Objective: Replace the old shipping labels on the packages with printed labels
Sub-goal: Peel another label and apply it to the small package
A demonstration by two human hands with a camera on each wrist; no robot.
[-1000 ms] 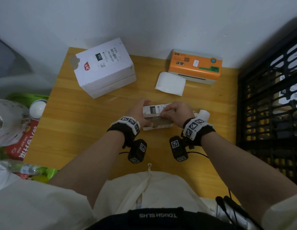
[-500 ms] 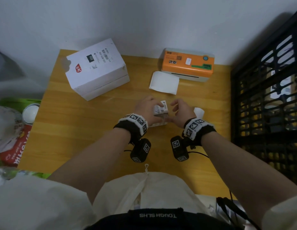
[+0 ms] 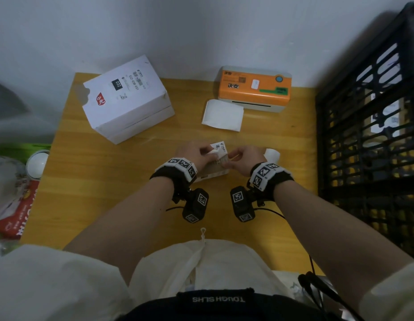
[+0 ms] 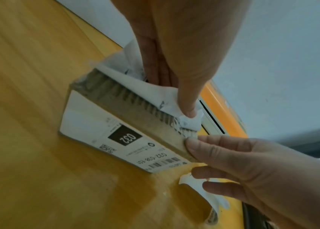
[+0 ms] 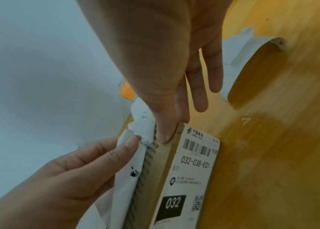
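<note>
**Old label half off the small box**

On my head feed, the small cardboard package (image 3: 211, 171) sits on the wooden table (image 3: 108, 181), near its middle, just in front of me. My left hand (image 3: 193, 154) pinches a crumpled white flap of the old label (image 4: 135, 80) between thumb and fingers; the flap stands up from the box's top, and torn, ridged cardboard shows beneath it. My right hand (image 3: 241, 159) pinches the box's end corner, thumb and forefinger on the edge, the other fingers spread loosely above the table. A label reading 032-038-E01 (image 5: 192, 167) is stuck flat on the side face of the package.

A curl of white backing paper (image 3: 272, 155) lies on the table just beyond my right hand. Farther back, the orange label printer (image 3: 254, 89) stands against the wall with a blank white sheet (image 3: 223, 115) lying in front of its slot. A larger white box (image 3: 127, 98) bearing a printed label sits at the far left corner of the table. A black crate (image 3: 368, 135) stands to the right.
</note>
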